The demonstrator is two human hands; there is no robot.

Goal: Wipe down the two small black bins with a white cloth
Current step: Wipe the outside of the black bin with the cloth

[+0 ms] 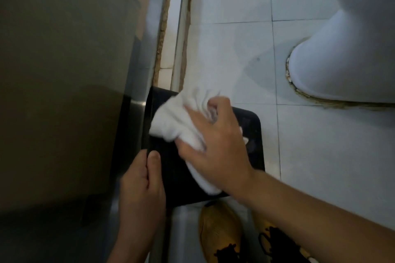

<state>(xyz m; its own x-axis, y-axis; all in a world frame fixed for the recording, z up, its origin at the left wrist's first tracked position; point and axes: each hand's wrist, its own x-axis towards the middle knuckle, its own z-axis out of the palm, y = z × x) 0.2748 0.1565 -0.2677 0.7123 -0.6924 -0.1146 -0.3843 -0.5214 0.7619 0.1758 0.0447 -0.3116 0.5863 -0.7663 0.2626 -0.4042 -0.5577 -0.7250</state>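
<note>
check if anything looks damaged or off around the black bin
The bin itself looks intact, though it carries pale smudges near its right edge. The odd part is the floor: the seal round the white toilet base is cracked and crumbling, and the joint strip beside the metal panel is rough and brown.

No readable text, labels, brand names, numbers or signs anywhere in view. Nothing printed on the black bin (252,132), the white cloth (171,117), the pale floor tiles (235,28) or the yellow shoes (220,232); black shoe markings too blurred to read as lettering.
</note>
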